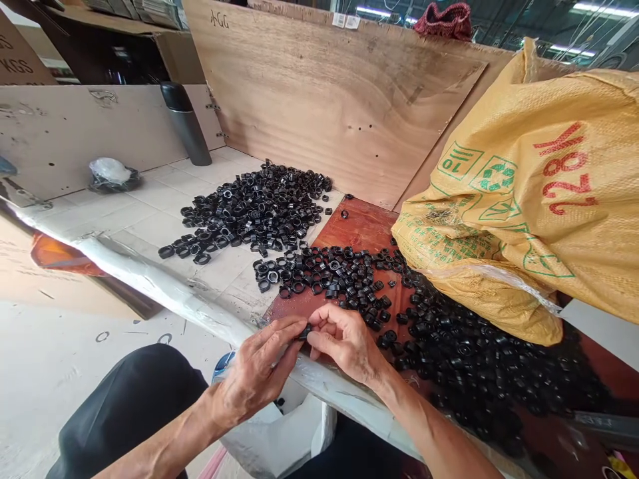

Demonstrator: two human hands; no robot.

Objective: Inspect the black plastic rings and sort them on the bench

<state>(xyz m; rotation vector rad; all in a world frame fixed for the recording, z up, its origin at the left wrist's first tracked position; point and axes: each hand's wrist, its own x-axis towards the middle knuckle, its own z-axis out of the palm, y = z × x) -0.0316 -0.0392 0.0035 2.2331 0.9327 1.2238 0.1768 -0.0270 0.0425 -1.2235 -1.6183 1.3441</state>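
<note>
Between the fingertips of both hands is a small black plastic ring (304, 332), partly covered by the fingers. My left hand (262, 362) pinches it from the left, and my right hand (344, 339) grips it from the right with thumb and curled fingers. Both hands are just over the table's padded front edge. Beyond them, a heap of black rings (259, 206) lies on the pale boards, and more black ring-shaped parts (334, 273) are strewn over the reddish-brown board. A dense pile of black parts (479, 359) spreads to the right of my right hand.
A yellow woven sack (499, 193) leans over the right-hand pile. Plywood (339, 100) walls off the back. A dark flask (187, 126) stands at the left back corner, near a clear plastic-wrapped bundle (112, 174). The wrapped table edge (164, 286) runs diagonally before my knees.
</note>
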